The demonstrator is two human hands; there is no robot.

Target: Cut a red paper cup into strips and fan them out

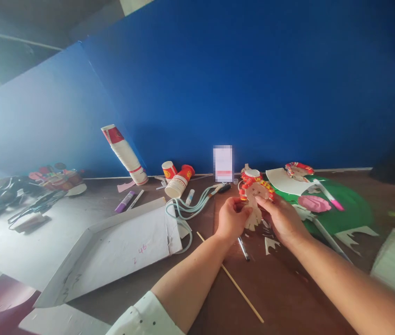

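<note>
A paper cutout figure [254, 215] is held between my two hands above the brown table. Its upper part has a drawn face and curled red and yellow strips, and its lower edge is cut into fringes. My left hand [231, 217] pinches it from the left, thumb on the front. From the right, my right hand [283, 216] grips its edge with the thumb near the top. Below my hands lie a pen [244, 249] and a white paper scrap [271, 245]. Just behind the figure is a red cup piece with a white round face [252, 173].
A white box lid [113, 253] lies left, near a coiled pale cable [197, 209], paper cups [179, 184] and a leaning cup stack [125, 156]. A wooden stick [241, 291] lies in front. On the right are a green round sheet [354, 204], a pink-tipped marker [330, 195] and paper cutouts.
</note>
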